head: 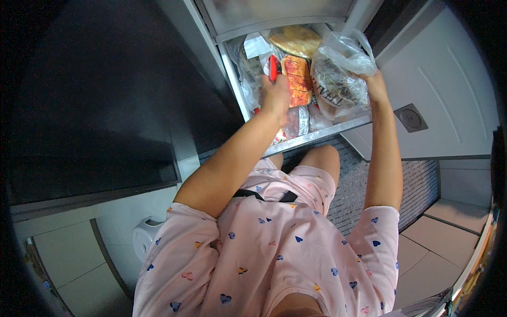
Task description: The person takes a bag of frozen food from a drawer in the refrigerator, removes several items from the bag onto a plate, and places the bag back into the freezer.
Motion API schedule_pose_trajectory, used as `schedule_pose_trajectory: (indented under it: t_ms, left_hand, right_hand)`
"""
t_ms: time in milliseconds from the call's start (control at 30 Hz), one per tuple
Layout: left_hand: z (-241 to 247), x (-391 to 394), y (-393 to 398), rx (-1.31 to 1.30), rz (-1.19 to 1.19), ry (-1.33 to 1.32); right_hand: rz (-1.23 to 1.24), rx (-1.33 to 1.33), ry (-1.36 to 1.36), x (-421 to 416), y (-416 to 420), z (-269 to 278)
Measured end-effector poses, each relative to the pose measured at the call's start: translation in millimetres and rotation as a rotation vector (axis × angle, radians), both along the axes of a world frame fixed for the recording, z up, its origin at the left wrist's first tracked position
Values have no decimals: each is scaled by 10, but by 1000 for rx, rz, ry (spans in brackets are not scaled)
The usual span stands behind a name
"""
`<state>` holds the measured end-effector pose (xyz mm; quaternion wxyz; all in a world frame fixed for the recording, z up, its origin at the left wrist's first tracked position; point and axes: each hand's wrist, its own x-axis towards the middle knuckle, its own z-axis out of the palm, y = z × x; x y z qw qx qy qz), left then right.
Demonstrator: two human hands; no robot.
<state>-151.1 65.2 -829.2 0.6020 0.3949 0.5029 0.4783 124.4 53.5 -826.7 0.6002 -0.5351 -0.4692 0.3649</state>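
Observation:
A freezer drawer (313, 137) is pulled out in front of me, filled with packed food. My left hand (276, 95) is at its left part, with the fingers closed on the red edge of a food packet (297, 81) that shows orange-red slices. My right hand (374, 86) grips the right side of a clear plastic bag (342, 79) with dark contents and printing on it. Behind the packet lies a yellowish flat food in clear wrap (295, 41). Nearer the drawer front is a wrapped pack with a white label (303, 121).
Another drawer (273, 14) sits above the pulled-out one. The open appliance door (439, 91) stands at the right, and a dark panel (119, 99) at the left. A grey ribbed mat (352, 190) lies below. A white plastic object (144, 237) is at lower left.

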Motion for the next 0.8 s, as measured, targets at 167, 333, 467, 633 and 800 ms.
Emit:
schedule_pose_trajectory:
  t_ms: [167, 333, 467, 633, 800]
  left_hand:
    - [192, -155, 296, -48, 132, 480]
    - [-55, -145, 688, -86, 58, 574]
    - [-390, -466, 1107, -189, 6, 536]
    - [-51, -295, 882, 28, 1, 499]
    - [597, -209, 723, 11, -260, 351]
  right_hand:
    - [-25, -12, -90, -53, -45, 72]
    - [-47, -38, -161, -64, -110, 169]
    - [-14, -42, -174, -253, -72, 257]
    - [-34, -33, -133, -113, -110, 131]
    - [-50, -57, -136, -41, -60, 32]
